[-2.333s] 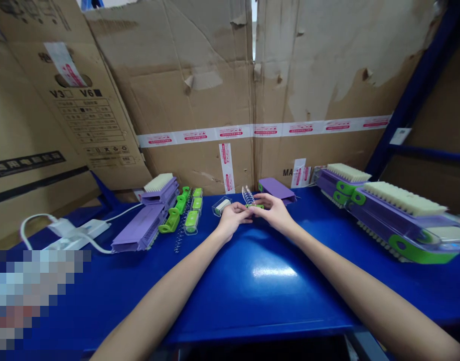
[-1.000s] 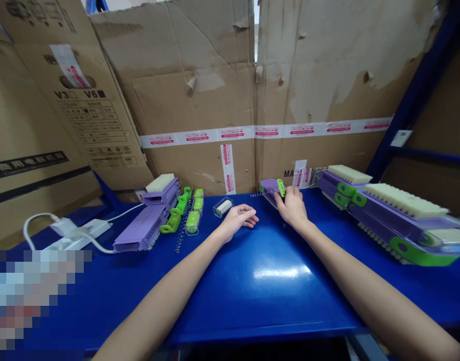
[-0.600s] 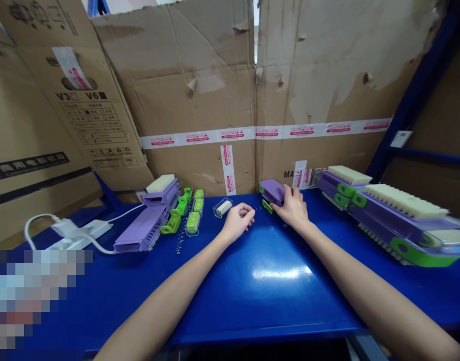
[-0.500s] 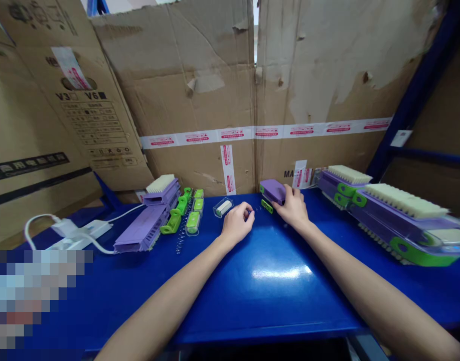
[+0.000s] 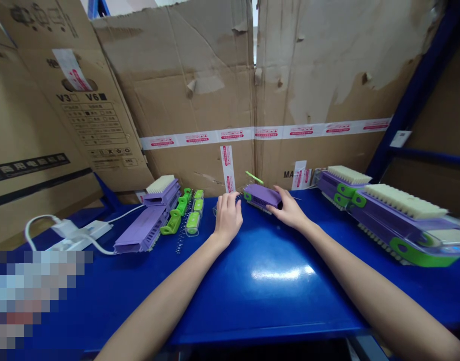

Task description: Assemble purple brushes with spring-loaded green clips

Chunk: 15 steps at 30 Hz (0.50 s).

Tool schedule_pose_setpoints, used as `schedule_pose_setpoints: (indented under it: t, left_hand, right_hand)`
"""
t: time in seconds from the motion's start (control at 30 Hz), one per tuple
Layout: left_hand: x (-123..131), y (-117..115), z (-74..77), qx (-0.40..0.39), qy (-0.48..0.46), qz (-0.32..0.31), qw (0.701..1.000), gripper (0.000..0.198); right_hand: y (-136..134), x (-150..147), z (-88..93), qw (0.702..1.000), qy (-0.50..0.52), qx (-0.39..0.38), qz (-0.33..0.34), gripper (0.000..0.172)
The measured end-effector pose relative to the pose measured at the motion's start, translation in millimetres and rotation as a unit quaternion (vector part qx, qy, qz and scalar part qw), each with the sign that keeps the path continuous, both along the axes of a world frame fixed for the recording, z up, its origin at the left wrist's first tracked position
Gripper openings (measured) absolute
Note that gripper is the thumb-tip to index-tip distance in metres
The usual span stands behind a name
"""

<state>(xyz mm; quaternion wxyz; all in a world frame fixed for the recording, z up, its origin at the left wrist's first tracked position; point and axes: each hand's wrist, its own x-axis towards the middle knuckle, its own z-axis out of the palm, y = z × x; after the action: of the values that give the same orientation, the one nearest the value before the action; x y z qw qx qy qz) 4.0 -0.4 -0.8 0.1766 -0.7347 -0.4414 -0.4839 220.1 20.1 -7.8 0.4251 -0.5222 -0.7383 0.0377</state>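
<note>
My right hand grips a small purple plastic housing by its right end and holds it just above the blue table, near the cardboard wall. A thin green strip sticks up behind the housing. My left hand lies palm down just left of the housing, fingers stretched forward and close together. It covers the small clear case that stood there. A fingertip reaches almost to the housing's green left end.
At the left lie purple housings, a bristled brush block, green levers, green-lidded clear cases, a spring and a white power strip. Assembled purple brushes line the right side. Cardboard boxes wall the back.
My right hand has pulled the purple housing left and toward the middle. My left hand has uncurled and moved forward over the clear case. The green strip now stands up behind the housing.
</note>
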Motion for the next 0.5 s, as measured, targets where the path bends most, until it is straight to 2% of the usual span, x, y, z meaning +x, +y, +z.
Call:
schedule_pose_setpoints:
  t: [0.07,0.17,0.23,0.3,0.4,0.5]
  left_hand:
    - [-1,1,-0.6,0.025,-0.015,-0.031,0.999,0.021]
    - [1,1,-3.9,0.032,0.019,-0.103,0.994,0.023]
    - [3,-1,-5.6,0.027,0.047,-0.143,0.988,0.024]
    - [5,-3,-6.5,0.02,0.056,-0.161,0.985,0.025]
    - [7,-5,-6.9,0.002,0.054,-0.168,0.984,0.032]
    - [5,-6,-7.1,-0.045,0.083,-0.173,0.98,0.053]
  right_hand:
    - [-6,-5,4.4,1.0,0.004,0.008,0.016,0.066]
    - [-19,-17,13.1,0.997,0.042,0.025,0.063,0.056]
    - [-28,-26,18.5,0.988,0.108,0.003,0.106,0.057]
    - [-34,-32,22.9,0.977,0.176,0.016,0.119,0.056]
    - [-36,-35,27.6,0.966,0.249,0.036,0.062,0.04]
    - [-32,-27,31.6,0.939,0.342,0.031,0.003,0.027]
